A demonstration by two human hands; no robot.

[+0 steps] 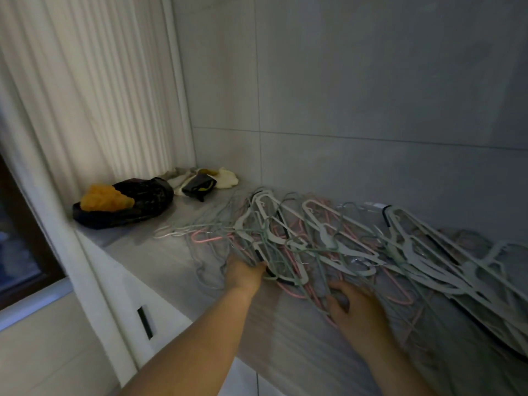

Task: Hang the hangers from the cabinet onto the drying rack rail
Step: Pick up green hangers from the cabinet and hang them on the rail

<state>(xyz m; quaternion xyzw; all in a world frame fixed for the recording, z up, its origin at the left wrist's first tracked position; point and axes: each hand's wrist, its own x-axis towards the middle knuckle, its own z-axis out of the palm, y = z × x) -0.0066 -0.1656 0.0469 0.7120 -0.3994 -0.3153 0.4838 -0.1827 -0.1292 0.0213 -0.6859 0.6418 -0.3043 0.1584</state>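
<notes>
We face a grey cabinet top [160, 252] under a tiled wall, with a pale curtain [94, 90] at the left. A black bag [143, 201] lies beside it. The left hand [245, 274] reaches into the tangled hangers [323, 241] piled on the top, its fingers hidden, so we cannot tell its grip. The right hand [357, 307] curls around the pile's near edge.

Grey cabinet top [160, 252] before me, tangled hangers [328, 241] heaped centre-right, black bag [148, 198] — orange bundle [103, 197] on it — left, pale cloths [227, 177] behind.
</notes>
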